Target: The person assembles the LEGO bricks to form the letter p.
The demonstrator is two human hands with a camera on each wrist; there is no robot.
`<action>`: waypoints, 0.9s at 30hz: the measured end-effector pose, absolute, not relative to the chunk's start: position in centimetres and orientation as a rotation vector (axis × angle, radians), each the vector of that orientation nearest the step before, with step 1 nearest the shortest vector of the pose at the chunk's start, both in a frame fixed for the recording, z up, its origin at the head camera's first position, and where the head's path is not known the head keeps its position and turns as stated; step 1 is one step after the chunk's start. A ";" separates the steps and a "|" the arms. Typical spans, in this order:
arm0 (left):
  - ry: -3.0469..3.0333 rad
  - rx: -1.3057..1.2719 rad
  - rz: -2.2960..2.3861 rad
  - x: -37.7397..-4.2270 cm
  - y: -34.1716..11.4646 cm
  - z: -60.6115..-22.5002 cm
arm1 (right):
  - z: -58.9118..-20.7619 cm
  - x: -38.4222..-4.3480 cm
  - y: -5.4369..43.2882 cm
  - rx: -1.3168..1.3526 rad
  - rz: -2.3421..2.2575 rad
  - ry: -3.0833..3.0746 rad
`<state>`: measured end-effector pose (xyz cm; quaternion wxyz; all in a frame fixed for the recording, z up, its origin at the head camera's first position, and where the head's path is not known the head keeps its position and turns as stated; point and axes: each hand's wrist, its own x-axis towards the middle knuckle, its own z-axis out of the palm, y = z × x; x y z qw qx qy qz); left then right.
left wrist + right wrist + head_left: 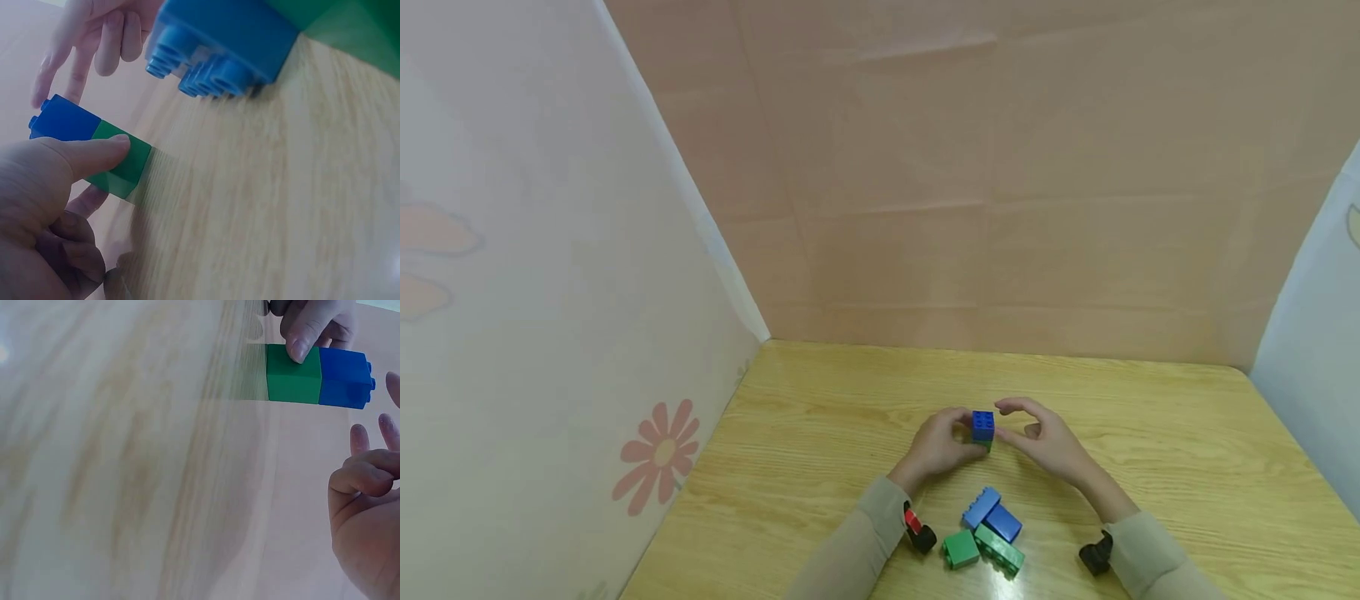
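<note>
Stud-topped blue-on-green block stack (319, 377)

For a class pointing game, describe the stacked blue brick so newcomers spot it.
On the wooden table, the left hand pinches a green brick. The blue brick sits on it, studs up, whereas the other two blue bricks lie loose.

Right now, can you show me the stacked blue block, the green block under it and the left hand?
Upper blue block (343, 377), right wrist view: its side.
Lower green block (291, 380), right wrist view: its side.
Left hand (938, 443), head view: middle of the hand.
</note>
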<state>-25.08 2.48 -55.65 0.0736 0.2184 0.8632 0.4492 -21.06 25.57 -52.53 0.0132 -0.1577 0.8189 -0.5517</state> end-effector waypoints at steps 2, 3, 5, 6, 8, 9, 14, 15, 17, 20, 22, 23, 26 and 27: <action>2.587 0.654 1.365 -25.1 2.4 -55.6 | -52.5 -20.8 25.7 -0.498 -1.717 2.555; 2.585 0.659 1.374 -25.1 2.3 -55.6 | -52.4 -20.7 25.8 -0.501 -1.717 2.555; 2.577 0.677 1.400 -25.1 2.2 -55.6 | -52.3 -20.5 25.9 -0.513 -1.713 2.549; 2.575 0.691 1.414 -25.2 2.1 -55.7 | -52.3 -20.4 25.9 -0.520 -1.708 2.547; 2.565 0.723 1.442 -25.3 2.1 -55.7 | -52.2 -20.1 26.1 -0.537 -1.698 2.545; 2.561 0.740 1.452 -25.3 2.0 -55.6 | -52.1 -20.0 26.2 -0.544 -1.695 2.540; 2.537 0.795 1.492 -25.5 2.1 -55.5 | -52.1 -19.6 26.5 -0.588 -1.681 2.491; 2.532 0.800 1.497 -25.5 2.1 -55.5 | -52.2 -19.4 26.6 -0.593 -1.676 2.477; 2.529 0.800 1.499 -25.6 2.2 -55.3 | -52.4 -19.3 26.7 -0.608 -1.660 2.454; 2.528 0.793 1.501 -25.6 2.1 -55.2 | -52.7 -19.0 26.8 -0.655 -1.617 2.437; 2.532 0.783 1.499 -25.6 2.1 -55.1 | -52.9 -19.0 26.9 -0.693 -1.574 2.431; 2.535 0.780 1.498 -25.7 2.0 -55.1 | -53.0 -19.0 26.9 -0.713 -1.551 2.427; 2.541 0.774 1.493 -25.8 1.9 -55.0 | -53.2 -18.9 26.8 -0.761 -1.500 2.394; 2.546 0.775 1.488 -25.9 1.9 -55.0 | -53.2 -18.9 26.7 -0.768 -1.486 2.381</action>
